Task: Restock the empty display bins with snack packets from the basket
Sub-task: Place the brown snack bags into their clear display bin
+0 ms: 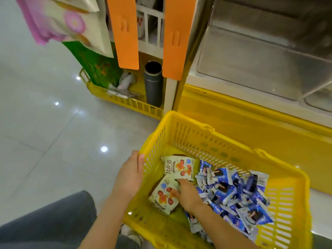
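Right hand (186,193) touches cream packet (161,202); left hand (130,175) grips basket (190,121) rim.

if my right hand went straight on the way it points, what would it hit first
Probably the upper cream packet, lying in the basket just ahead of the right hand.
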Action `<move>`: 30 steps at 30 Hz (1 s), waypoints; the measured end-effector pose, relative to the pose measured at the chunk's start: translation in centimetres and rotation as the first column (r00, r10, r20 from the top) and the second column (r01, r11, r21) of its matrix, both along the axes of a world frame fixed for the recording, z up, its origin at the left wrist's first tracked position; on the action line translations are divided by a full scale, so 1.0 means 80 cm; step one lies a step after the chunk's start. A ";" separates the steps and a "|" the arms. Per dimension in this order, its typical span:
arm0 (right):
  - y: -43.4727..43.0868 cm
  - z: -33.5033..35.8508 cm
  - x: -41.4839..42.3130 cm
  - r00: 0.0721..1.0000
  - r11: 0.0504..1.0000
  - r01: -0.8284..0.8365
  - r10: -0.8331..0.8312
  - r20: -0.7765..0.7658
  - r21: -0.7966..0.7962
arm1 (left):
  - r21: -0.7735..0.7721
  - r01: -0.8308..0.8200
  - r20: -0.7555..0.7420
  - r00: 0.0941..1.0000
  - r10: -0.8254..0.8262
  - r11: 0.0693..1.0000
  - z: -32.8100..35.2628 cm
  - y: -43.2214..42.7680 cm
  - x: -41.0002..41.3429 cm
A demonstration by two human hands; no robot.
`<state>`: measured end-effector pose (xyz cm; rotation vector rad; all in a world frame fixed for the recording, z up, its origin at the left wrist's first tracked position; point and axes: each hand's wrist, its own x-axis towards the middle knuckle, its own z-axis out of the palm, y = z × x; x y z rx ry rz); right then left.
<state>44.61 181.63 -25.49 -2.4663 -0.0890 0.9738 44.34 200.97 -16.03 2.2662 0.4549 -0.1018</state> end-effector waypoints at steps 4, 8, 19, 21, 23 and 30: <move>0.001 0.000 0.002 0.997 0.998 0.064 -0.065 0.033 0.005 | 0.006 -0.003 0.018 1.000 0.002 1.000 -0.003 0.000 0.001; -0.006 0.019 -0.002 0.983 0.979 0.180 -0.182 0.013 0.093 | 0.024 -0.001 0.026 1.000 0.000 1.000 -0.007 0.000 -0.001; -0.044 0.193 0.036 0.911 0.955 -0.257 0.190 0.366 0.145 | 0.036 0.154 0.195 0.968 -0.158 0.987 0.040 -0.035 -0.018; -0.045 0.223 0.046 0.872 0.945 -0.307 0.232 0.431 0.111 | -0.386 0.246 0.057 0.968 -0.243 0.889 0.057 -0.053 -0.023; -0.041 0.245 0.055 0.842 0.941 -0.320 0.229 0.488 0.110 | -0.700 0.182 -0.013 0.964 -0.267 0.691 0.065 -0.066 -0.024; -0.018 0.256 0.097 0.962 0.859 -0.040 -0.105 0.252 0.510 | -0.748 -0.037 -0.087 0.995 -0.043 0.663 0.069 -0.054 -0.004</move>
